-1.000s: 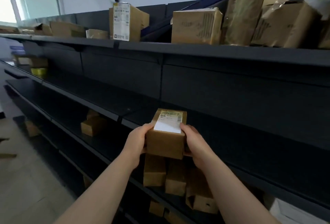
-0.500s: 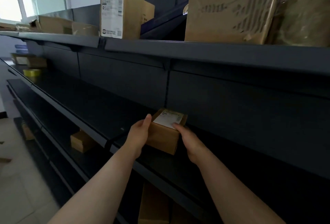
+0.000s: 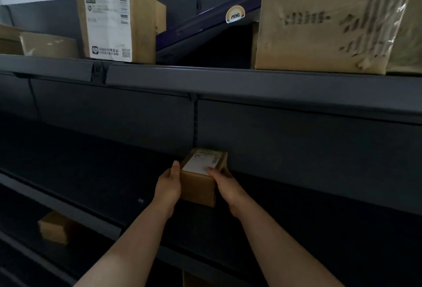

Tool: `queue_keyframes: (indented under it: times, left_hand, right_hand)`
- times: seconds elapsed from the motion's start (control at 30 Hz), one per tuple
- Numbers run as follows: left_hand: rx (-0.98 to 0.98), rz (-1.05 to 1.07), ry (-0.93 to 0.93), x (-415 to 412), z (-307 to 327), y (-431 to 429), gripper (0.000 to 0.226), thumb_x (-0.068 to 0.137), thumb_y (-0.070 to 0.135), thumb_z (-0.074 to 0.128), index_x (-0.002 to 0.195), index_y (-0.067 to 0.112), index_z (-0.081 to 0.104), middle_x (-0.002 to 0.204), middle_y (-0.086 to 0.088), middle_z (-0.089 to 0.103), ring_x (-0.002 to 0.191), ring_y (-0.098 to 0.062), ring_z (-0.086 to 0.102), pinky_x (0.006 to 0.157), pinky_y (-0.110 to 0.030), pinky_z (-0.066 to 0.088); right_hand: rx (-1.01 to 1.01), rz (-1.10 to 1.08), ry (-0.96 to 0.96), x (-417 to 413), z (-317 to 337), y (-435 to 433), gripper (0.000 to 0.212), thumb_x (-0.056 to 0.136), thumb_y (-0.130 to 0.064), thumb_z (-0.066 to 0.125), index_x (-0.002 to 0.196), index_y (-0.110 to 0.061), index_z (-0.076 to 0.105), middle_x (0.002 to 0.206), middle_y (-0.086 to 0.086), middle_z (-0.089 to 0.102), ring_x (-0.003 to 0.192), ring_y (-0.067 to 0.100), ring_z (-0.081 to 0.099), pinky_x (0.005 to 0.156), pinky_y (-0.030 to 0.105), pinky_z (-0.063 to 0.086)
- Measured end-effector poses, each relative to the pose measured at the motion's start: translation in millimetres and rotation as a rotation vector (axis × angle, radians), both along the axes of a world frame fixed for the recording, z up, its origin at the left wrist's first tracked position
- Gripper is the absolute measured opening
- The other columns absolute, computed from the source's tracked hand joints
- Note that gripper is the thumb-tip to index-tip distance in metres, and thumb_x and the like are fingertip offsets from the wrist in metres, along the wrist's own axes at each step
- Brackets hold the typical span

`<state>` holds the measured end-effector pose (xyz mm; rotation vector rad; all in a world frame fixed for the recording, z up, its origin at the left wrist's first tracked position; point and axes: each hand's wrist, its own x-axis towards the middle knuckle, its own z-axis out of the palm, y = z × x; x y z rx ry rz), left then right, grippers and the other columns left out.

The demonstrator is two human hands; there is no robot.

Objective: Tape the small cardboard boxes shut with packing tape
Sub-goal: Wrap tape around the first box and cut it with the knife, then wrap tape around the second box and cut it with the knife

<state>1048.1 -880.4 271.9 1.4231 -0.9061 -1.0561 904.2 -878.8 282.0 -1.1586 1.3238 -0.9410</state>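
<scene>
One small cardboard box (image 3: 198, 186) under observation. You hold it between both grips over the dark metal shelf (image 3: 91, 168), close to the back panel; whether its base rests on the shelf cannot be told. Your right grip (image 3: 225, 185) is clamped on the box, with the thumb across the white label (image 3: 201, 163) on top and the fingers round the right side. Your left grip (image 3: 169, 184) lies palm-flat on the left side, thumb straight up the edge. Its fingers are hidden, so curled or not is undetermined. Material: plain brown corrugated board, matte, square-edged, flat-faced. The label looks smoother and is probably slicker under your thumb. Judgement: light, stiff at corners and edges, softer mid-panel and along the flap seam. Take it by opposite side walls near the corners and leave the top seam free for tape. Packing tape: none identified in view.
</scene>
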Motion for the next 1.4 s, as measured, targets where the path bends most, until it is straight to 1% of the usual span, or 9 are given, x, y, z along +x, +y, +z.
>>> queue_keyframes:
  times: [0.1, 0.23, 0.3, 0.43, 0.53, 0.73, 0.9, 1.23, 1.4]
  left_hand:
    - [0.018, -0.032, -0.021, 4, 2, -1, 0.057, 0.100, 0.053, 0.029, 0.138, 0.015, 0.047, 0.128, -0.012, 0.056, 0.104, -0.024, 0.054, 0.084, -0.031, 0.040]
    - [-0.081, 0.014, -0.084, 10, 1, -1, 0.055, 0.100, 0.050, 0.031, 0.143, 0.017, 0.041, 0.139, -0.009, 0.049, 0.125, -0.028, 0.047, 0.100, -0.036, 0.037]
    - [-0.234, 0.083, -0.162, 12, 1, 1, 0.046, 0.101, 0.041, 0.038, 0.142, 0.019, 0.042, 0.140, -0.005, 0.048, 0.127, -0.023, 0.046, 0.105, -0.035, 0.036]
    - [-0.536, 0.073, -0.208, -9, 16, 19, 0.026, 0.098, 0.021, 0.047, 0.123, 0.025, 0.055, 0.119, 0.005, 0.057, 0.110, -0.010, 0.053, 0.098, -0.029, 0.041]
    - [-0.602, -0.087, -0.087, -45, 31, 41, 0.020, 0.097, 0.012, 0.049, 0.111, 0.020, 0.060, 0.104, 0.010, 0.061, 0.097, -0.001, 0.057, 0.086, -0.014, 0.042]
    - [-0.433, -0.419, 0.154, -132, 33, 84, 0.016, 0.097, 0.015, 0.050, 0.101, 0.020, 0.065, 0.103, 0.003, 0.067, 0.097, -0.012, 0.063, 0.088, -0.028, 0.049]
    - [-0.298, -0.675, 0.213, -215, 21, 139, 0.016, 0.097, 0.016, 0.050, 0.099, 0.021, 0.065, 0.102, 0.001, 0.068, 0.096, -0.014, 0.064, 0.086, -0.030, 0.050]
    - [-0.043, -1.105, 0.264, -408, -11, 314, 0.019, 0.098, 0.016, 0.047, 0.095, 0.019, 0.065, 0.095, 0.001, 0.068, 0.086, -0.012, 0.061, 0.078, -0.027, 0.049]
    - [0.044, -1.289, 0.258, -492, -31, 424, 0.019, 0.099, 0.018, 0.046, 0.097, 0.018, 0.065, 0.097, 0.000, 0.068, 0.089, -0.015, 0.063, 0.085, -0.033, 0.050]
  right_hand:
    - [0.016, -0.039, -0.014, 4, 3, 7, 0.069, 0.088, -0.060, 0.055, 0.146, -0.025, 0.038, 0.115, -0.004, 0.053, 0.084, 0.004, 0.050, 0.066, 0.018, 0.037]
    - [0.020, -0.107, -0.015, 1, 0, 20, 0.088, 0.083, -0.070, 0.054, 0.152, -0.022, 0.028, 0.148, 0.001, 0.043, 0.126, 0.019, 0.045, 0.101, 0.030, 0.034]
    - [0.021, -0.165, -0.028, -6, 3, 31, 0.085, 0.086, -0.068, 0.051, 0.152, -0.022, 0.027, 0.153, 0.001, 0.037, 0.137, 0.022, 0.038, 0.109, 0.033, 0.027]
    - [-0.069, -0.297, -0.018, -36, 14, 60, 0.062, 0.093, -0.051, 0.054, 0.146, -0.024, 0.037, 0.146, -0.001, 0.045, 0.130, 0.020, 0.044, 0.108, 0.034, 0.029]
    - [-0.161, -0.399, -0.027, -67, 20, 86, 0.054, 0.093, -0.045, 0.057, 0.142, -0.025, 0.043, 0.139, -0.002, 0.052, 0.125, 0.018, 0.049, 0.111, 0.037, 0.033]
    - [-0.222, -0.604, -0.042, -134, 25, 166, 0.027, 0.093, -0.042, 0.057, 0.119, -0.032, 0.055, 0.124, -0.009, 0.061, 0.115, 0.008, 0.057, 0.110, 0.036, 0.036]
    - [-0.208, -0.836, -0.019, -193, 16, 246, 0.014, 0.094, -0.040, 0.057, 0.105, -0.033, 0.062, 0.113, -0.009, 0.067, 0.108, 0.008, 0.061, 0.108, 0.036, 0.038]
    - [-0.102, -1.209, 0.013, -329, -21, 458, 0.031, 0.096, -0.039, 0.053, 0.123, -0.025, 0.060, 0.115, -0.006, 0.066, 0.109, 0.011, 0.061, 0.108, 0.037, 0.037]
    - [-0.090, -1.381, 0.016, -384, -40, 572, 0.023, 0.097, -0.032, 0.053, 0.116, -0.022, 0.061, 0.113, -0.001, 0.067, 0.108, 0.013, 0.061, 0.086, 0.025, 0.044]
